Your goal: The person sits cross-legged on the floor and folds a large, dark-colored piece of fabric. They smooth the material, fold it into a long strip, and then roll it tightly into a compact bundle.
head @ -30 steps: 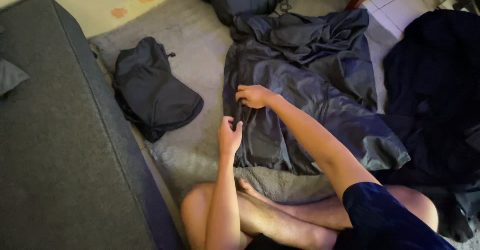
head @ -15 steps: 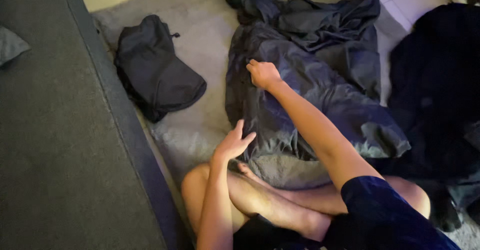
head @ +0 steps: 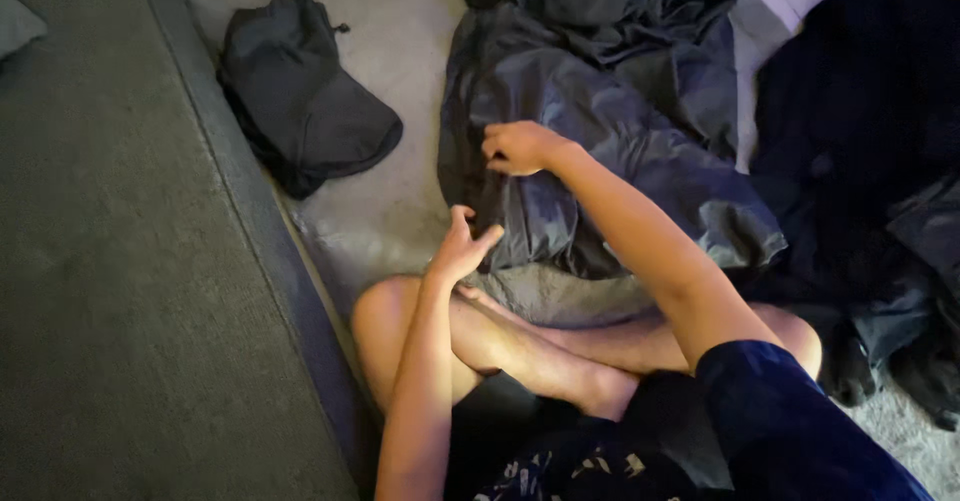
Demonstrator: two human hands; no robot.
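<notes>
A dark grey-blue jacket (head: 620, 151) lies spread on a pale grey rug (head: 400, 71) in front of my crossed bare legs. My right hand (head: 520, 148) rests on the jacket's left front edge, fingers curled and pinching the fabric. My left hand (head: 462, 246) hovers just below it near the jacket's lower left hem, fingers spread and holding nothing. The jacket's upper part is crumpled toward the top of the view.
A folded dark garment (head: 300, 91) lies on the rug to the left of the jacket. A dark grey sofa (head: 120, 261) fills the left side. A heap of black clothing (head: 860, 161) sits at the right.
My left hand has let go of the jacket's edge and dropped toward my knee with fingers spread. My right hand stays pinched on the fabric. The view has tilted down.
</notes>
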